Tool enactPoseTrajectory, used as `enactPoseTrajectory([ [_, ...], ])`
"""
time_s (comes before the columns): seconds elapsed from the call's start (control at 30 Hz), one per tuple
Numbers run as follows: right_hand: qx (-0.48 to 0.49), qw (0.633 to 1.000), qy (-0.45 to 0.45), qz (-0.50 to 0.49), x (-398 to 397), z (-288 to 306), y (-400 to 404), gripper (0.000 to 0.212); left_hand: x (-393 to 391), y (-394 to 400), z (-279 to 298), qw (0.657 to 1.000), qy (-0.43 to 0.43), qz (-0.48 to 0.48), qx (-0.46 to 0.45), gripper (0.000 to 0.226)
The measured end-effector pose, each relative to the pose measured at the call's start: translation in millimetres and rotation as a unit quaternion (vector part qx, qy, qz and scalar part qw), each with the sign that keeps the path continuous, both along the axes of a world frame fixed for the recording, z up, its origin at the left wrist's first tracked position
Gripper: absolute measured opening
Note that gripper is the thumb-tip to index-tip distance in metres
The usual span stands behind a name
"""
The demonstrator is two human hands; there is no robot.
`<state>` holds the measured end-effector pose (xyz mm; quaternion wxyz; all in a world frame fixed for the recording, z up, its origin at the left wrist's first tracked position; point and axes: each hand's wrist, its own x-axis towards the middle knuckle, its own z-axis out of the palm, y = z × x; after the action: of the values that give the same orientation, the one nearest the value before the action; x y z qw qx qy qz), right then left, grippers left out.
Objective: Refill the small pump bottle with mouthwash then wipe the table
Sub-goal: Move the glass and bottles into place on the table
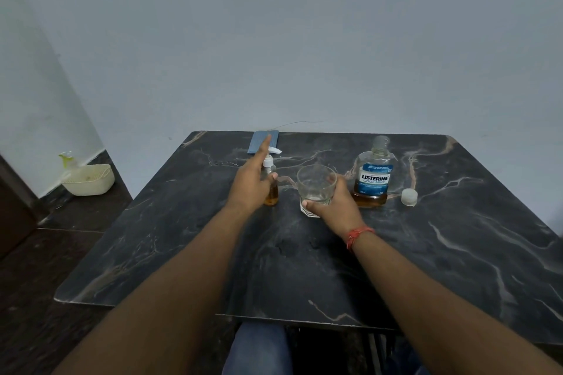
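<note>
A small pump bottle (pixel 271 192) with amber liquid in its lower part stands mid-table, its white pump head on top. My left hand (pixel 251 183) is against its left side, thumb on the bottle, index finger stretched out straight. My right hand (pixel 338 207) grips a clear drinking glass (pixel 315 184) from the right; the glass stands on the table and looks nearly empty. The Listerine mouthwash bottle (pixel 374 176) stands uncapped to the right, with a little amber liquid at its bottom. Its translucent cap (pixel 408 196) lies beside it.
A folded blue cloth (pixel 262 141) lies at the far edge of the dark marble table (pixel 457 253). On the floor at the left sit a cream basket (pixel 88 181) and a spray bottle (pixel 67 160). A wall rises close behind the table.
</note>
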<state>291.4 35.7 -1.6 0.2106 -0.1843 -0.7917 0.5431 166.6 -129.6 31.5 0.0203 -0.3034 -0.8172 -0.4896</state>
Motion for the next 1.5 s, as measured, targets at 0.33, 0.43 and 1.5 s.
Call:
enactPoseTrajectory([
  [0.33, 0.012, 1.0, -0.005, -0.006, -2, -2, -2, 0.08, 3, 2, -17, 0.996, 0.08, 0.011, -0.027, 0.086],
  [0.43, 0.02, 1.0, -0.008, -0.005, -1, -1, -1, 0.081, 1, 1, -17, 0.996, 0.075, 0.003, -0.055, 0.099],
  [1.5, 0.01, 1.0, -0.003, -0.019, -2, -3, -2, 0.078, 3, 17, 21, 0.931, 0.26, -0.112, -0.228, 0.059],
])
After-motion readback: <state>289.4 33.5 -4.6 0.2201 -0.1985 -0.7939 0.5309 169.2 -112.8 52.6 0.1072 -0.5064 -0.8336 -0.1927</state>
